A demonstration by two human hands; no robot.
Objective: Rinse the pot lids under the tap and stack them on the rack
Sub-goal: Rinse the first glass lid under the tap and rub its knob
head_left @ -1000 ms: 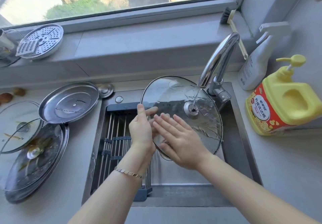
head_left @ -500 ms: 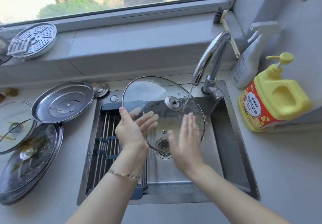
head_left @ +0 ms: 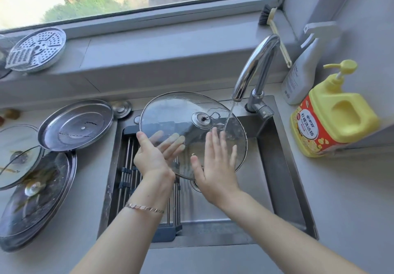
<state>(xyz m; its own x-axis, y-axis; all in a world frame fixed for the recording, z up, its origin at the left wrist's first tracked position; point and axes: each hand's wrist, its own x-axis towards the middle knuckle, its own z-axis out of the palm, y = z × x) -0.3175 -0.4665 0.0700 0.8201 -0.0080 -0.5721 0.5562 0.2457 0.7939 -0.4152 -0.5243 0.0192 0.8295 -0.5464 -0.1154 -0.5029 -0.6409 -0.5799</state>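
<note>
Glass lid (head_left: 170,111) tilts over sink (head_left: 277,167), left hand (head_left: 152,158) pinching its rim.

- Three glass pot lids are counted: the held lid (head_left: 170,111), the small lid (head_left: 12,146) and the large soiled lid (head_left: 42,205).
- One steel lid (head_left: 75,124) is counted.
- Two bottles are counted: the spray bottle (head_left: 298,77) and the yellow pump bottle (head_left: 332,120).
- Two hands are counted: the left hand (head_left: 152,158) and the right hand (head_left: 215,167).
- One tap (head_left: 250,67), one rack (head_left: 128,167) and one steamer plate (head_left: 40,47) are counted.
</note>
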